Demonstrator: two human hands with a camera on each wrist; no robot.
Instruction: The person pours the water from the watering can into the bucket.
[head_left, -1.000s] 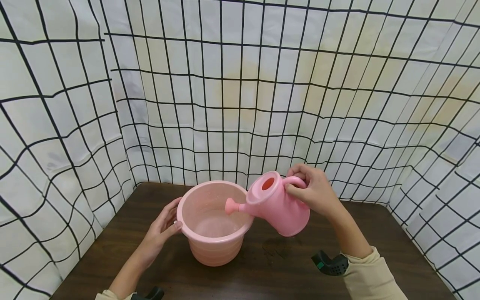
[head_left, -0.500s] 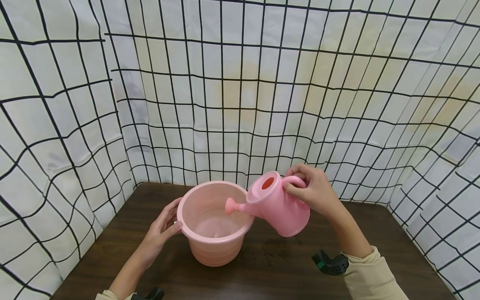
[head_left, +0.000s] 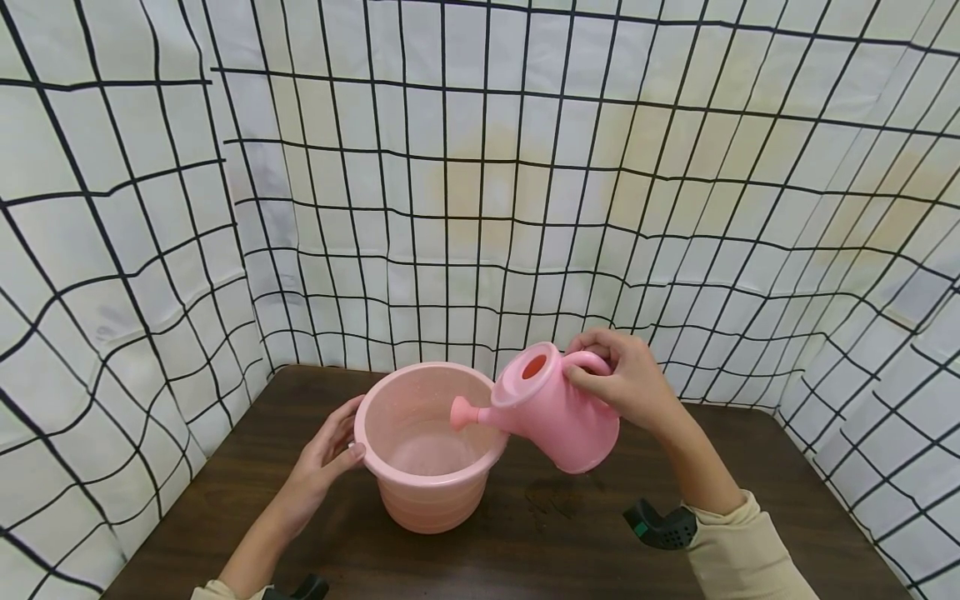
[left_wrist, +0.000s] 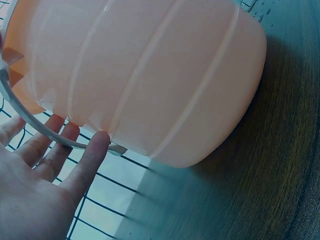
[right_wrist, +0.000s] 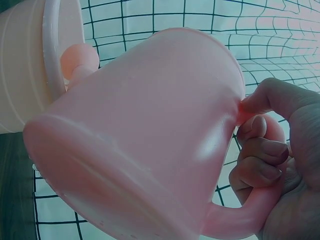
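A pale pink bucket (head_left: 431, 500) stands upright on the dark wooden table. My left hand (head_left: 322, 462) is at its left side, thumb against the rim. The left wrist view has the fingers (left_wrist: 90, 160) fairly straight, their tips at the outer wall beside a thin curved handle (left_wrist: 30, 117). My right hand (head_left: 626, 379) grips the looped handle of a pink watering can (head_left: 566, 421), fingers curled round the loop in the right wrist view. The can is tilted to the left above the table. Its round spout head (head_left: 462, 412) is over the bucket's opening.
White sheeting behind a black wire grid (head_left: 480, 192) encloses the table (head_left: 360, 558) at the back and both sides. A damp-looking mark (head_left: 555, 497) lies on the wood beneath the watering can. A dark device (head_left: 660, 525) is strapped at the right wrist.
My right hand and the top of the watering can have shifted very slightly to the left. The bucket and my left hand have stayed in place.
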